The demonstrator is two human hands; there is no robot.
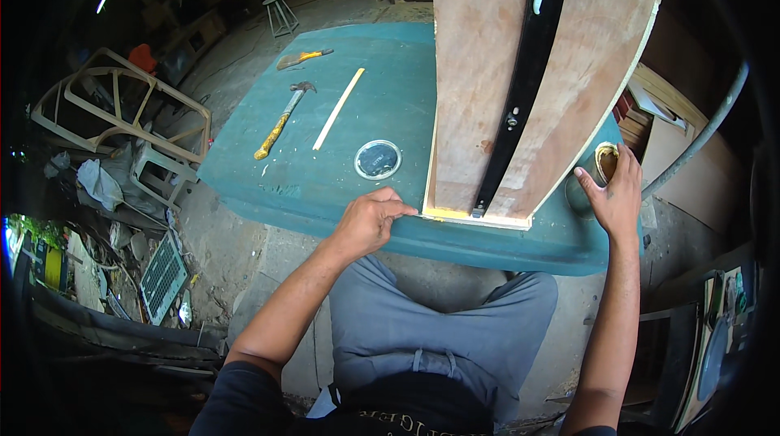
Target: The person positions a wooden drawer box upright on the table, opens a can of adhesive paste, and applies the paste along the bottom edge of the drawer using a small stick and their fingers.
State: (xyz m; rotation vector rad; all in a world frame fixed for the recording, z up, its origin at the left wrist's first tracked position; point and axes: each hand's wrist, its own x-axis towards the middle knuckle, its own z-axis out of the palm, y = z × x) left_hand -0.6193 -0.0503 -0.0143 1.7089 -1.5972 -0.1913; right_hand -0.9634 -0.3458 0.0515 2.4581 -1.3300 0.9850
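A plywood panel (pixel 479 54), with a black metal drawer slide (pixel 513 103) along it, stands over the green table. Its near edge has a pale wooden strip (pixel 504 221), smeared with yellow glue at the left end. There, my left hand (pixel 370 221) is closed in a pinch at the strip's left corner; what sits between the fingertips is too small to make out. To the right of the panel, my right hand (pixel 616 196) grips an open can (pixel 579 197) by its side and rim. Yellowish-brown stuff coats the can's mouth.
On the green tabletop (pixel 325 168) lie a round can lid (pixel 378 160), a thin wood strip (pixel 339 109), a claw hammer (pixel 284 121) and a yellow-handled tool (pixel 304 59). A wooden frame (pixel 122 115) stands left. Boards (pixel 678 176) lean at right, beside a grey hose (pixel 707 135).
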